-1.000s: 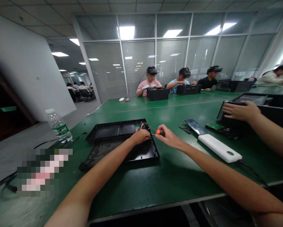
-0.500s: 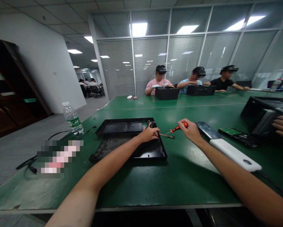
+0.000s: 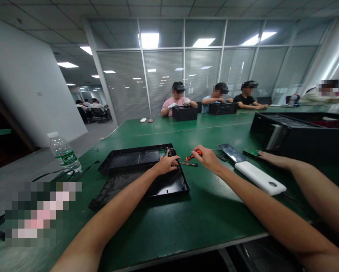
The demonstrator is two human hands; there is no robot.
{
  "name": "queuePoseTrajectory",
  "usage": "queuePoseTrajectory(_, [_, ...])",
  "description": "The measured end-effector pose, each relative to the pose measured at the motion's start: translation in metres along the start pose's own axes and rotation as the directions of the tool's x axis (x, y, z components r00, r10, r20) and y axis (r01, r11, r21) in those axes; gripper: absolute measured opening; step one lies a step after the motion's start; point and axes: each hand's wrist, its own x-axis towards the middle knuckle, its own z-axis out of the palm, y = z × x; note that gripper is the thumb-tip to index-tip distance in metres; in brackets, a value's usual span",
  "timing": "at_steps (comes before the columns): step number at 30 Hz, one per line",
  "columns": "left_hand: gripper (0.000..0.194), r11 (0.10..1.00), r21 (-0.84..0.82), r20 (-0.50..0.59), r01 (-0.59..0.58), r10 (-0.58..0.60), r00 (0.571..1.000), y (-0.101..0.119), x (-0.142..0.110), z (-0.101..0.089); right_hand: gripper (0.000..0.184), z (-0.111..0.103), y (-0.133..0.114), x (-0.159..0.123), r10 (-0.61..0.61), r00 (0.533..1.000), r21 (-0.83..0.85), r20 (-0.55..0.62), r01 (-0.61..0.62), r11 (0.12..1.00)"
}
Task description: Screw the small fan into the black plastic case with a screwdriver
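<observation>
In my right hand is an orange-and-black screwdriver, its shaft pointing left towards my other hand. My left hand is closed at the right side of a black plastic panel, with a cable bundle coming out past the fingers. Wire loops and a small dark part show just behind these fingers; the exact grip is partly hidden. The panel looks like two shallow trays side by side, the nearer one under my left forearm.
A water bottle stands at left. To the right lie a white device, a dark flat part and a green circuit board under a co-worker's hand. An opened black computer case stands beyond. Several people sit opposite.
The view has swung to the right. The co-worker's hand has gone from the computer case to the green circuit board. My right hand with the screwdriver has come slightly closer to my left hand.
</observation>
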Motion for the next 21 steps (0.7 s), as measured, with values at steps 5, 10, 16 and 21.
queuePoseTrajectory(5, [0.05, 0.998, -0.07, -0.016, 0.006, -0.007, 1.0, -0.005, 0.0, 0.004, 0.027, 0.001, 0.004, 0.001, 0.014, 1.0, 0.012, -0.003, -0.014, 1.0])
queuePoseTrajectory(10, [0.047, 0.998, -0.066, -0.037, 0.012, -0.015, 0.999, -0.001, 0.0, 0.003, 0.026, 0.0, 0.004, 0.002, 0.01, 1.0, -0.005, 0.013, -0.01, 1.0])
queuePoseTrajectory(16, [0.044, 0.998, -0.031, -0.028, 0.049, -0.05, 0.998, 0.006, 0.002, 0.0, 0.027, 0.0, 0.001, 0.003, 0.009, 1.0, -0.019, 0.021, -0.009, 1.0])
queuePoseTrajectory(21, [0.04, 0.997, 0.025, -0.036, 0.072, -0.071, 0.997, 0.006, 0.002, 0.001, 0.028, -0.002, -0.001, 0.005, -0.006, 1.0, -0.041, 0.029, 0.007, 0.999])
